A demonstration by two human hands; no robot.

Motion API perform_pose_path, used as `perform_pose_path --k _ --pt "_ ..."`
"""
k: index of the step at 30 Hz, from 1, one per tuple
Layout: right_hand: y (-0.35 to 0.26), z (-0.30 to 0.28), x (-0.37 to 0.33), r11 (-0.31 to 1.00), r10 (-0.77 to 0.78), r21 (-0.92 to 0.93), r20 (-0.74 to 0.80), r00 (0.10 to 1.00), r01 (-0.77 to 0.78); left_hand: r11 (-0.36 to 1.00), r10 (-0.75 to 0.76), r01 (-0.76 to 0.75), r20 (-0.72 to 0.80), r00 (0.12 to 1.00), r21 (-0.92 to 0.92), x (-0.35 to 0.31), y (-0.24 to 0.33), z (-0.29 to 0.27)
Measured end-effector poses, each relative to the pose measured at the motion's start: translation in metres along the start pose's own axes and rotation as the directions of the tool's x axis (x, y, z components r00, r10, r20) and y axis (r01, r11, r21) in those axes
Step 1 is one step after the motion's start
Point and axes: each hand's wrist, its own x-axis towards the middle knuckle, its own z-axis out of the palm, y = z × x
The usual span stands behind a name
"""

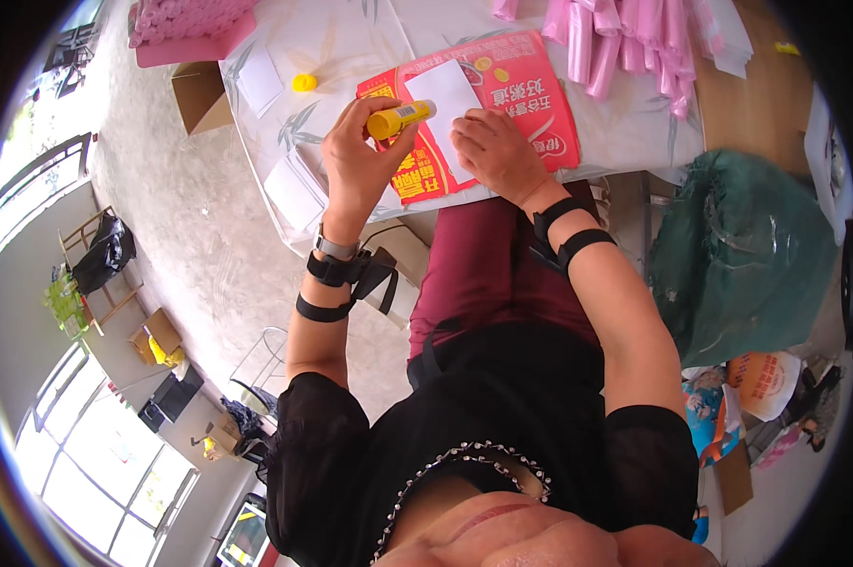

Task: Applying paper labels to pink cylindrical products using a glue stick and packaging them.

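A yellow glue stick (400, 119) is gripped in my left hand (358, 146), between thumb and fingers, its far end over a white sheet of paper (442, 87). The sheet lies on a red and yellow printed sheet (540, 85) on the table. My right hand (498, 151) is closed at the right side of the white paper, fingers curled against it; the fingertips are partly hidden. To the left of the printed sheet, a small yellow cap (304, 82) rests on the tablecloth. Near the left table edge lies a stack of white paper (294, 192).
Pink plastic rolls (596, 57) lie at the far right of the table (370, 42). A pink box of pink rolls (195, 24) is at far left, above a brown carton (201, 99). A large green sack (738, 255) stands right of my legs.
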Motion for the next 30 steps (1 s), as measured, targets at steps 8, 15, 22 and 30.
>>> perform_pose_path --k 8,15,22,30 --pt "0.000 -0.001 -0.001 0.999 0.009 -0.051 -0.005 1.000 -0.010 0.996 0.056 -0.058 0.025 0.998 0.075 0.016 0.007 0.029" --pt "0.001 0.003 -0.004 0.999 0.020 -0.045 -0.018 1.000 -0.021 0.982 0.142 -0.156 0.129 0.982 0.110 0.024 -0.002 0.032" --pt "0.003 0.004 -0.007 0.995 -0.012 -0.098 -0.002 1.000 0.011 0.994 0.048 -0.063 0.159 0.986 0.094 0.020 0.004 0.038" --pt "0.001 0.004 -0.006 0.996 0.010 -0.088 -0.017 1.000 -0.012 0.975 0.143 -0.150 0.053 0.988 0.165 0.016 -0.004 0.054"
